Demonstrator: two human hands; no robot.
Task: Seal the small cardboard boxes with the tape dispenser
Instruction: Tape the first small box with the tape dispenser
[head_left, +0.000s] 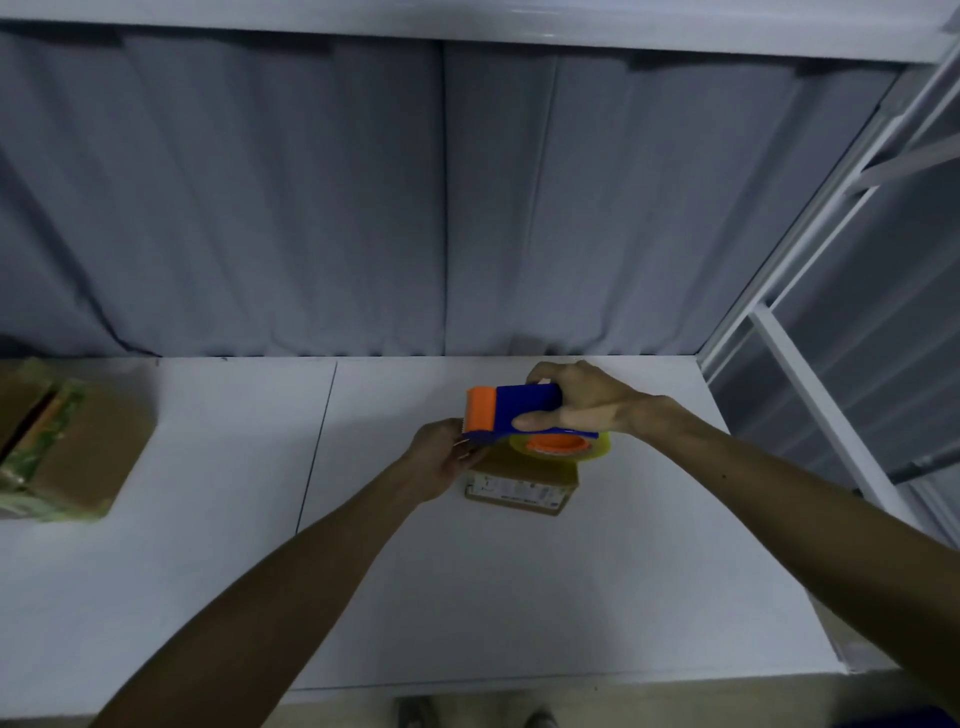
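Note:
A small cardboard box (519, 488) with a printed label on its near side sits on the white table (467, 597), right of centre. My right hand (576, 400) grips the blue handle of the tape dispenser (511, 413), which has an orange head and a clear tape roll (563, 446) on an orange core, held just above the box. My left hand (441, 460) is at the box's left end, its fingers curled under the dispenser's orange head. What the fingers pinch is too small to tell.
A larger cardboard box (72, 441) with greenish tape along its seam lies at the table's left edge. Grey curtain hangs behind the table. A white metal frame (810, 364) rises on the right. Shoes (415, 712) show below the table's front edge.

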